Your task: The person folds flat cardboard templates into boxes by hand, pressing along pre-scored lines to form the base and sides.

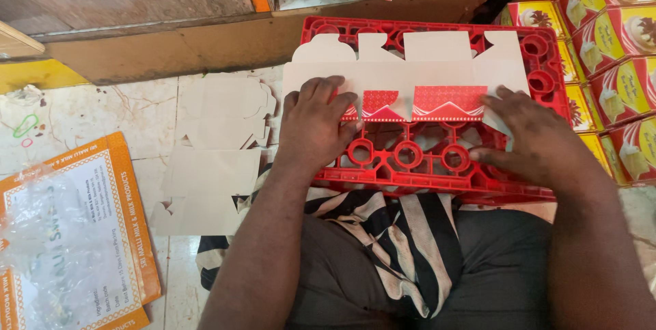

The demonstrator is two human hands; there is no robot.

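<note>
A flat, unfolded cardboard box blank lies plain side up on an upturned red plastic crate. Its near flaps are folded over and show a red printed side. My left hand presses flat on the blank's left part, fingers spread beside the red flap. My right hand rests on the blank's right end, fingertips touching the crate and the folded edge. Neither hand grips anything.
Several more flat blanks lie on the tiled floor to the left. An orange printed carton sheet under clear plastic sits at the far left. Assembled yellow and red boxes are stacked at the right. A striped cloth covers my lap.
</note>
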